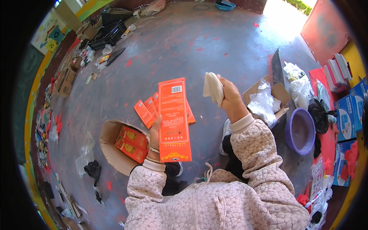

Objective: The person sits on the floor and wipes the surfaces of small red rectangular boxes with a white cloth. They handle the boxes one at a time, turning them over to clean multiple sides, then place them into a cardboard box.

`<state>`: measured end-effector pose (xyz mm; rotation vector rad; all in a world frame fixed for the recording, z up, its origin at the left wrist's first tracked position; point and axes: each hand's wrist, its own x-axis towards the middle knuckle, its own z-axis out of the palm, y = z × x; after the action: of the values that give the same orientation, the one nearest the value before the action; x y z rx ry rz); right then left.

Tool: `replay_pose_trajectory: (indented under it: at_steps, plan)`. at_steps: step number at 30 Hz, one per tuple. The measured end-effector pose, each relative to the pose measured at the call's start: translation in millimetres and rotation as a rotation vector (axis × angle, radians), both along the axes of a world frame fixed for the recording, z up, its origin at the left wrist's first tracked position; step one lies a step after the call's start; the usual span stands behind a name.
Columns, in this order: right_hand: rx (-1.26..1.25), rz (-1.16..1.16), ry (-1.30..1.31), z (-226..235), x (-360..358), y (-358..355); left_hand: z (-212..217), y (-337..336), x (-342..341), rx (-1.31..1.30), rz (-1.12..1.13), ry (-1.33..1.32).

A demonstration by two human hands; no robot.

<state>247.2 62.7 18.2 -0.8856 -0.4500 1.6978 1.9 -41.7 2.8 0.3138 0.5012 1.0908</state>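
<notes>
Head view: grey floor [161, 46], red-marked, below orange box [174, 119]. Left hand [154, 136]: fingers clamped on box. Right hand [232, 99], right of box: clamped on pale cloth [212, 90]. Left of box: carton [109, 143] containing red packets [132, 141].

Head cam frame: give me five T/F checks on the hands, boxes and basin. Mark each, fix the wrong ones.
1. The left hand holds a large orange-red box. True.
2. Both hands grip the large orange-red box. False: the right hand holds a folded cream cloth.
3. An open cardboard box with orange-red packs in it stands left of the left hand. True.
4. Every orange-red box except the held one is inside the cardboard box. False: several smaller orange-red boxes lie on the floor.
5. A round purple basin stands to the person's right. True.
</notes>
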Motion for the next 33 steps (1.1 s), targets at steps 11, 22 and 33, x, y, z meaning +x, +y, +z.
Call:
replay_pose_trajectory:
  at_steps: [11, 22, 33]
  plan:
    - [-0.006, 0.065, 0.051, 17, -22, -17, 12, 1, 21, -0.043, -0.070, -0.083]
    - [0.351, 0.125, -0.354, 11, -34, -37, -4, 19, 41, 0.108, -0.049, 0.138]
    - [0.651, 0.206, -0.914, 18, -23, -40, 1, 19, 56, 0.136, -0.144, 0.045]
